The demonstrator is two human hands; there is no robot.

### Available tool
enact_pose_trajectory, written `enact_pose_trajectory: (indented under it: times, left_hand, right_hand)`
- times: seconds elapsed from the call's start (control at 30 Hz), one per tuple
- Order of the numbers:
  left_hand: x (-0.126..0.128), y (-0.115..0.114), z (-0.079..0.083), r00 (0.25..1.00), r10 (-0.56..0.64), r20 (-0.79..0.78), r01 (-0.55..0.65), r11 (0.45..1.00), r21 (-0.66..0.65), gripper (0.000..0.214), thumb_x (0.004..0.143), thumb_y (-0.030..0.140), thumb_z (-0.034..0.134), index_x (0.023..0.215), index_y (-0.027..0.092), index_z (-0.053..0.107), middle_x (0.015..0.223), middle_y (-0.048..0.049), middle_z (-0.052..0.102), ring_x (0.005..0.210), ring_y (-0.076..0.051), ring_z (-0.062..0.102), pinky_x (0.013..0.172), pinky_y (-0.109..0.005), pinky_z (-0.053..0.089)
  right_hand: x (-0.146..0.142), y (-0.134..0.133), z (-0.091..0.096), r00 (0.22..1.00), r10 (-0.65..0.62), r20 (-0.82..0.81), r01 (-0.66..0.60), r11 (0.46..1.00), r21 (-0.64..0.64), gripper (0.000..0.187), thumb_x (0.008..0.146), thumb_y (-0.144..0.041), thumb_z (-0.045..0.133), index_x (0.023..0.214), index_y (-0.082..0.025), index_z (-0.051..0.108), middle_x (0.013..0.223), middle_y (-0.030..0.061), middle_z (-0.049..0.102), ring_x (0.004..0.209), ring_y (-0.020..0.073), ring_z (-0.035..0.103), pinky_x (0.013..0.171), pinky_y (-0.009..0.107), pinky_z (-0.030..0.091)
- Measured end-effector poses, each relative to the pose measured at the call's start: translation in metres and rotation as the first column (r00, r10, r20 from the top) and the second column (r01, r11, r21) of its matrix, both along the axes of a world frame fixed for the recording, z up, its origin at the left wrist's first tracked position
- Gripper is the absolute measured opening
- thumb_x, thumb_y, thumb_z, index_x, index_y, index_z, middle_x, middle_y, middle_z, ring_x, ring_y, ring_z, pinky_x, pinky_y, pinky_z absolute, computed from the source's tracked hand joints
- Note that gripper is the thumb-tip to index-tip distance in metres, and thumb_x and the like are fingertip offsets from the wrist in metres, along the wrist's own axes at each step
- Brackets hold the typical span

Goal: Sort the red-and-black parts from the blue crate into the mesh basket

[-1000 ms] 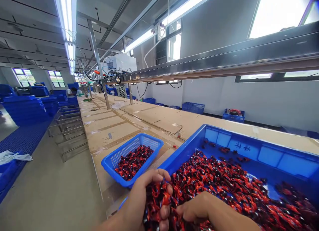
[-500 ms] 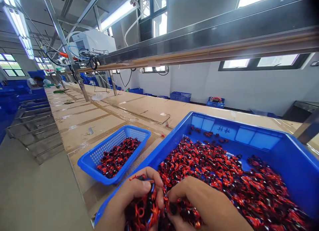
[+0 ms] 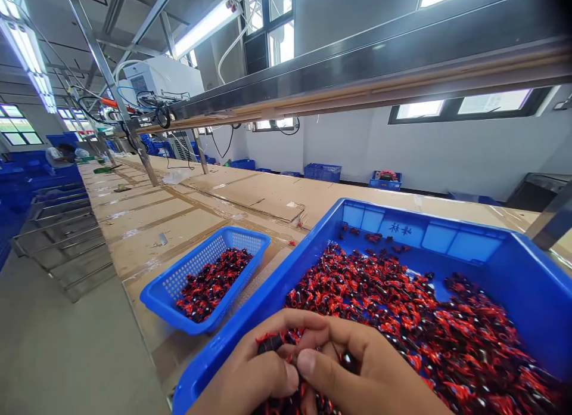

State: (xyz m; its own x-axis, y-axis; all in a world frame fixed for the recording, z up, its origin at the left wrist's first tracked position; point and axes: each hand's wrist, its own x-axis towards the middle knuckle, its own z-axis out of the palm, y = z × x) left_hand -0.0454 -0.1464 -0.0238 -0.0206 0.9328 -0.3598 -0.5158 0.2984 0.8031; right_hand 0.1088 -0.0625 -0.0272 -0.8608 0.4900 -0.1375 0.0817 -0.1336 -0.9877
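Observation:
My left hand [image 3: 257, 370] is curled around several small black-and-red parts [image 3: 270, 343], which look like black pieces with red wire or strands. My right hand [image 3: 353, 367] meets it, thumb and fingers pinched close to the left thumb; what sits between those fingertips is hidden. Both hands are over the near left corner of a large blue tray [image 3: 447, 242]. A thick layer of the same black-and-red parts [image 3: 379, 290] covers much of its floor. To the left, a smaller perforated blue basket [image 3: 167, 284] holds a heap of such parts [image 3: 214, 284].
The cardboard-covered table [image 3: 179, 224] runs far back to the left. A metal beam [image 3: 335, 69] crosses above it, with a post [image 3: 143, 152] at left. Metal racks [image 3: 62, 236] line the aisle. A person [image 3: 60, 155] is far off; blue crates [image 3: 322, 172] stand by the wall.
My right hand has moved left and closed in against my left hand, thumbs now almost touching. The left hand's load is more covered. The camera view has shifted slightly.

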Motion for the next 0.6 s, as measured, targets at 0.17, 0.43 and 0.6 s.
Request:
enact_pose_trajectory:
  times: [0.17, 0.43, 0.6]
  left_hand:
    - [-0.003, 0.003, -0.001, 1.0, 0.03, -0.006, -0.029, 0.999, 0.04, 0.064, 0.056, 0.013, 0.062, 0.12, 0.019, 0.063, 0.06, 0.0001, 0.063, 0.057, -0.018, 0.063, 0.057, -0.024, 0.044]
    - [-0.007, 0.005, -0.013, 1.0, 0.009, 0.016, -0.012, 0.983, 0.183, 0.05, 0.06, 0.028, 0.07, 0.107, 0.012, 0.067, 0.058, -0.005, 0.063, 0.055, -0.021, 0.063, 0.056, -0.028, 0.044]
    - [-0.009, 0.006, -0.014, 0.995, -0.079, -0.059, 0.088, 0.98, 0.177, 0.042, 0.062, 0.028, 0.067, 0.102, 0.013, 0.069, 0.059, -0.0053, 0.066, 0.054, -0.02, 0.063, 0.058, -0.028, 0.044]
  right_hand:
    - [-0.003, 0.001, -0.01, 0.993, -0.035, -0.115, -0.002, 0.951, -0.31, 0.036, 0.078, -0.052, 0.066, 0.076, -0.018, 0.055, 0.052, -0.0046, 0.054, 0.042, 0.0053, 0.039, 0.046, 0.018, 0.029]
    - [-0.004, 0.004, -0.012, 0.977, -0.091, -0.191, -0.026, 0.844, -0.535, 0.017, 0.072, -0.034, 0.06, 0.066, -0.018, 0.058, 0.061, -0.0005, 0.054, 0.058, 0.0118, 0.054, 0.067, 0.023, 0.046]
    - [-0.001, 0.01, -0.023, 0.982, -0.072, -0.176, -0.01, 0.905, -0.425, 0.017, 0.073, -0.034, 0.053, 0.064, -0.019, 0.055, 0.061, -0.0007, 0.049, 0.061, 0.0118, 0.055, 0.063, 0.021, 0.045]
